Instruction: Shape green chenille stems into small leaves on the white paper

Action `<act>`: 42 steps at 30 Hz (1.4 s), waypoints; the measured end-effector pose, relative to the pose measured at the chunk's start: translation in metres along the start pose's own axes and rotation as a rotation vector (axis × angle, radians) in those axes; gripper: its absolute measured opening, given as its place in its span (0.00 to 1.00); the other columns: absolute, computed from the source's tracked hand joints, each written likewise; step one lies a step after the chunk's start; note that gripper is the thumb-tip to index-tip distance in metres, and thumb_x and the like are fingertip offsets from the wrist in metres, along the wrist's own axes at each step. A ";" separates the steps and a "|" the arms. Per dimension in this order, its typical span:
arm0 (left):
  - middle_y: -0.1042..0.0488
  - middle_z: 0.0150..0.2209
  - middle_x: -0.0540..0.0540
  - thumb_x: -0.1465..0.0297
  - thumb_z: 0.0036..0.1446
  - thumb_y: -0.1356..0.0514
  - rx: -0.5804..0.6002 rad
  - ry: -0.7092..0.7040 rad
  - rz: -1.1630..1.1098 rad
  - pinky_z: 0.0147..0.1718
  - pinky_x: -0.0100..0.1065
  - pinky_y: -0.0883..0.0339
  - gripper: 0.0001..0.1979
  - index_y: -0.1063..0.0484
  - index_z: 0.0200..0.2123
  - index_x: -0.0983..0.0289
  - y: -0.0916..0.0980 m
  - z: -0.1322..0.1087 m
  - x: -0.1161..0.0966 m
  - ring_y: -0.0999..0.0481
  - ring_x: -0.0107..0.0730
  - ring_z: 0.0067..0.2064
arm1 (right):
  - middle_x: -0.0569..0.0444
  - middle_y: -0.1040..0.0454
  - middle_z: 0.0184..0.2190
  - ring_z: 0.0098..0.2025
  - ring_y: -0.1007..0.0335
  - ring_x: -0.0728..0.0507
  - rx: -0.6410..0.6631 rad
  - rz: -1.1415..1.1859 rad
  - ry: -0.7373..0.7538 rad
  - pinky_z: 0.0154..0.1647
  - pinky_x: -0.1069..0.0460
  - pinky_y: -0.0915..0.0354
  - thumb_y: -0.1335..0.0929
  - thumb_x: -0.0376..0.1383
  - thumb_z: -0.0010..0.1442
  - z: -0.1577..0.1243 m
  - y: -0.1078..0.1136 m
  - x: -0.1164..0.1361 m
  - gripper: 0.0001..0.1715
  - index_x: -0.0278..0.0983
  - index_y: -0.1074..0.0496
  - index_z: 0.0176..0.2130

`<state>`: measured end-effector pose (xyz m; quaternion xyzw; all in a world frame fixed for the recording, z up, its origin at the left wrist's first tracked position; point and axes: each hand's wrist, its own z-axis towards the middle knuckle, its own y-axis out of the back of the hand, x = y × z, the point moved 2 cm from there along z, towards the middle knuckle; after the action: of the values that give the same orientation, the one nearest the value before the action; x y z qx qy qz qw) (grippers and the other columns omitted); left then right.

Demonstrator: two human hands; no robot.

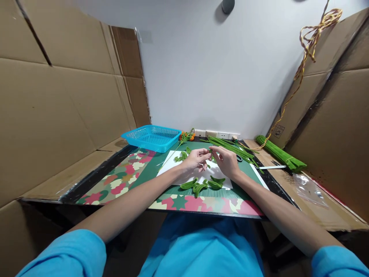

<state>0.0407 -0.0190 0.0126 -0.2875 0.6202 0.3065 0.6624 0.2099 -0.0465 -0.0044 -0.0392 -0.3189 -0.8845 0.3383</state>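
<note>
The left hand [197, 158] and the right hand [227, 161] are held close together above the middle of the tabletop [115, 181], with the fingertips turned toward each other. A small green chenille piece [211, 156] is pinched between them. The fingers of both hands are closed on it, the left at one end and the right at the other. The piece is kept just above one white sheet [205, 175].

Just in front of the hands, on the near part of the sheet, lies a cluster of green leaves [201, 185]. About five are seen, but the exact count cannot be told. A second, smaller cluster [181, 156] lies by the far left corner of the sheet, near the left hand.

Behind the right hand, loose long green stems [230, 148] are laid slantwise. One tied green bundle [278, 152] rests well apart on the cardboard to the right. One blue basket [151, 137] stands at the far left, with orange flowers [187, 135] just beside it.

Open room is found on the left part of the tabletop, between the sheet and the basket. Both sides are closed by cardboard walls [57, 96], and the near edge of the tabletop is crossed by the forearms.
</note>
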 end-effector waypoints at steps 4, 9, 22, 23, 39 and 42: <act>0.26 0.38 0.52 0.49 0.50 0.31 -0.004 0.000 -0.025 0.16 0.22 0.46 0.26 0.30 0.38 0.65 0.002 -0.001 0.002 0.29 0.16 0.22 | 0.53 0.21 0.35 0.25 0.34 0.49 -0.013 0.028 0.006 0.31 0.54 0.40 0.37 0.39 0.72 0.000 -0.001 -0.001 0.16 0.40 0.21 0.50; 0.27 0.38 0.50 0.52 0.50 0.30 -0.013 -0.003 -0.066 0.15 0.22 0.47 0.24 0.30 0.39 0.64 0.003 0.000 0.003 0.30 0.16 0.21 | 0.54 0.21 0.33 0.24 0.34 0.49 0.001 -0.010 -0.002 0.30 0.54 0.41 0.36 0.39 0.72 0.001 -0.001 -0.002 0.15 0.40 0.20 0.47; 0.29 0.35 0.49 0.56 0.54 0.34 -0.065 0.062 -0.085 0.13 0.22 0.49 0.17 0.31 0.35 0.64 0.004 0.003 0.005 0.33 0.15 0.20 | 0.53 0.20 0.33 0.28 0.31 0.48 0.146 -0.057 -0.046 0.32 0.54 0.43 0.36 0.38 0.70 0.002 -0.002 -0.003 0.14 0.38 0.21 0.39; 0.29 0.34 0.49 0.56 0.55 0.35 -0.076 0.077 -0.086 0.13 0.22 0.49 0.17 0.32 0.34 0.64 0.004 0.003 0.005 0.33 0.16 0.20 | 0.53 0.20 0.34 0.28 0.31 0.48 0.153 -0.065 -0.044 0.32 0.54 0.43 0.35 0.38 0.69 0.001 -0.003 -0.003 0.14 0.38 0.21 0.38; 0.20 0.39 0.51 0.59 0.65 0.45 -0.249 -0.292 0.855 0.33 0.29 0.37 0.15 0.24 0.43 0.61 0.007 -0.004 -0.003 0.26 0.25 0.31 | 0.54 0.20 0.31 0.30 0.29 0.47 0.242 -0.162 -0.067 0.31 0.53 0.49 0.34 0.39 0.67 -0.002 -0.009 -0.005 0.14 0.38 0.25 0.32; 0.21 0.36 0.51 0.61 0.64 0.45 -0.272 -0.323 0.945 0.36 0.29 0.38 0.13 0.24 0.40 0.61 0.007 -0.003 -0.003 0.25 0.28 0.35 | 0.55 0.20 0.31 0.30 0.29 0.47 0.246 -0.155 -0.057 0.31 0.53 0.49 0.34 0.39 0.67 -0.002 -0.009 -0.003 0.12 0.38 0.25 0.32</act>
<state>0.0327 -0.0169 0.0156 -0.0083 0.5267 0.6906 0.4956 0.2071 -0.0404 -0.0115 0.0023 -0.4365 -0.8607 0.2621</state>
